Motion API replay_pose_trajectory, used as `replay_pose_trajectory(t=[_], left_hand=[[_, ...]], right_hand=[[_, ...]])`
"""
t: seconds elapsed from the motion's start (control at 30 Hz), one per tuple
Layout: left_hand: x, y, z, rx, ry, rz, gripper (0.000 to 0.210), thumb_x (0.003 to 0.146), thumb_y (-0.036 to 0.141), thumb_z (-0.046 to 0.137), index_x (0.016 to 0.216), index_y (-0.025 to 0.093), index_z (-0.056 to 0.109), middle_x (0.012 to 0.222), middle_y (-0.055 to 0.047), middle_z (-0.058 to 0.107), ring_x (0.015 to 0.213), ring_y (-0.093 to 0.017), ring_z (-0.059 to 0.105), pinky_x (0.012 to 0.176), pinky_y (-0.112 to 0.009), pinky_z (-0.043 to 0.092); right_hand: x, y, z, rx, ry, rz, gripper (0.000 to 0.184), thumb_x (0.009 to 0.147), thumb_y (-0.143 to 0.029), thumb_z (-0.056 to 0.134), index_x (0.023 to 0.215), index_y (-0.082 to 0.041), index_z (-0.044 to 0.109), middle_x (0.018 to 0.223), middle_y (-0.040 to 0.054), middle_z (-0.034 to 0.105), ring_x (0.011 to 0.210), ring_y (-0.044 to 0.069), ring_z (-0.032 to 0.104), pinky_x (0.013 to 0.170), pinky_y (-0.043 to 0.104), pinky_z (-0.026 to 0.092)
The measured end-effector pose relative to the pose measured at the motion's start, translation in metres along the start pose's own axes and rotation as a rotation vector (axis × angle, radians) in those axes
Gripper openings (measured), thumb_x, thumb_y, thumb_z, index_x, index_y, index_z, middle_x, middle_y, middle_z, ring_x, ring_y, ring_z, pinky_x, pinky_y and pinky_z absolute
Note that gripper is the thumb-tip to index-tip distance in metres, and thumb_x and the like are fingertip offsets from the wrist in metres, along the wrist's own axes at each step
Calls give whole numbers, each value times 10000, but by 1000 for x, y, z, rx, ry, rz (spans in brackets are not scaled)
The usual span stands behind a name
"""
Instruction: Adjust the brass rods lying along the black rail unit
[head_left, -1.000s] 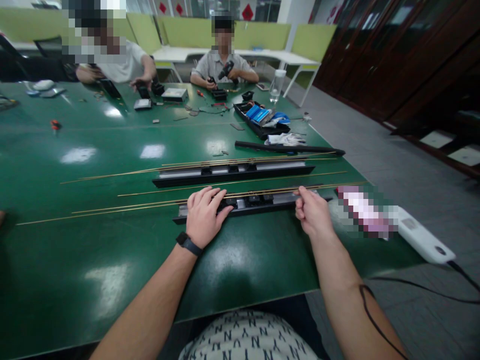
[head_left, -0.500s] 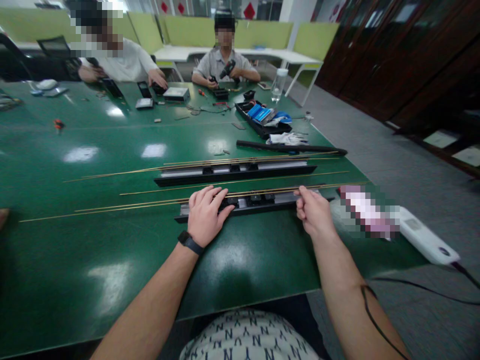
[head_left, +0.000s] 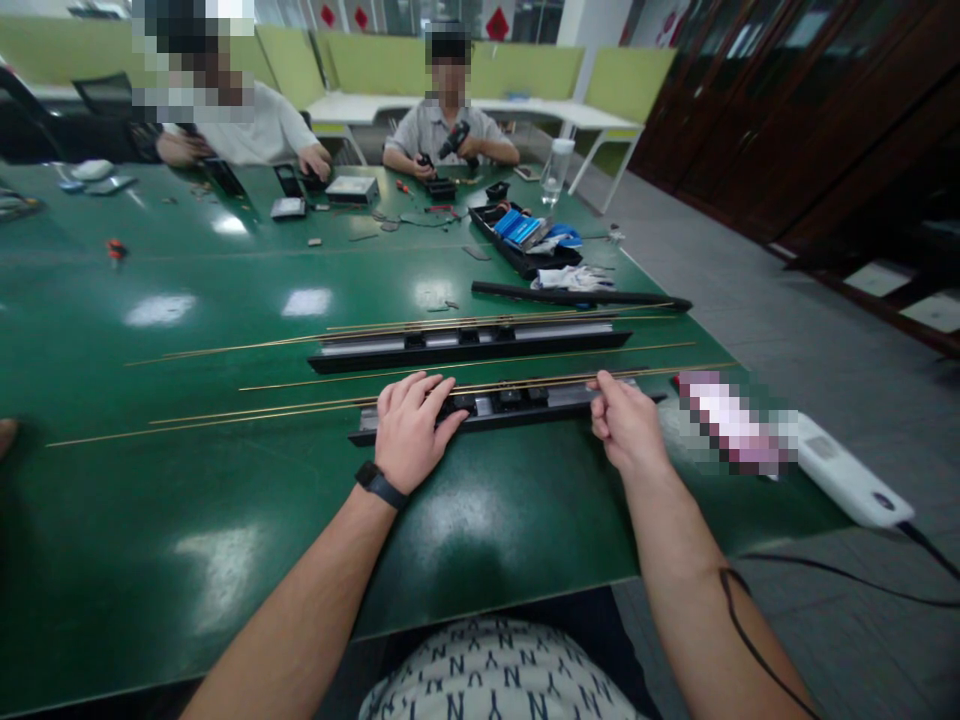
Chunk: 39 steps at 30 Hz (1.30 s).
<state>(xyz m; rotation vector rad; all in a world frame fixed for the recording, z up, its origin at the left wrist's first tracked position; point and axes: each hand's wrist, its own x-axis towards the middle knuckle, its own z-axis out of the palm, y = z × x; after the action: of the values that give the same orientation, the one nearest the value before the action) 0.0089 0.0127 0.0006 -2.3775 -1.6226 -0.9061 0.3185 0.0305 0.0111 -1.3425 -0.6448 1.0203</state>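
Observation:
A long black rail with a grey metal channel [head_left: 566, 398] and black blocks [head_left: 517, 397] inside lies in front of me. My left hand [head_left: 409, 425] rests over its left part, fingers stretched out flat across the channel and the thumb apart on the near side. Thin brass rods [head_left: 262, 412] run along the rail and under my left fingers. At the right part of the rail my right hand [head_left: 628, 420] is closed, thumb and index finger pinching a brass rod. Its other fingers are curled in.
Behind lies a second black rail [head_left: 465, 350] with brass rods. A black tube [head_left: 577, 295], white gloves [head_left: 574, 278] and a black tray [head_left: 525, 262] are farther back. Two people sit across, one holding a drill [head_left: 454, 140]. A white corded device [head_left: 851, 470] lies at right.
The left end of the longest brass rod has shifted slightly to the right. Both my hands stay nearly in the same place.

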Motion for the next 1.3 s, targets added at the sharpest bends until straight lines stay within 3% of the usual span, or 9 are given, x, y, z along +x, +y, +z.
replay_pose_trajectory(t=[0.27, 0.57, 1.3], left_hand=[[1, 1, -1, -6, 9, 5, 437, 992, 481, 620, 1357, 243, 658, 1346, -107, 700, 1329, -321, 572, 1119, -508, 362], [0, 1, -1, -18, 6, 1, 443, 988, 478, 623, 1369, 255, 654, 1353, -114, 696, 1335, -327, 569, 1123, -520, 364], [1, 2, -3, -27, -3, -7, 430, 993, 470, 614, 1361, 253, 656, 1353, -116, 695, 1338, -323, 567, 1125, -519, 360]], right_hand=[[1, 0, -2, 56, 19, 3, 298, 841, -426, 795, 815, -154, 676, 458, -55, 510, 276, 44, 333, 269, 152, 211], [2, 1, -1, -14, 0, 0, 389, 820, -519, 816, 828, -156, 676, 450, -51, 514, 270, 48, 347, 265, 151, 206], [-2, -3, 0, 37, 9, -5, 289, 837, -417, 791, 807, -159, 664, 464, -49, 514, 279, 47, 338, 272, 158, 210]])
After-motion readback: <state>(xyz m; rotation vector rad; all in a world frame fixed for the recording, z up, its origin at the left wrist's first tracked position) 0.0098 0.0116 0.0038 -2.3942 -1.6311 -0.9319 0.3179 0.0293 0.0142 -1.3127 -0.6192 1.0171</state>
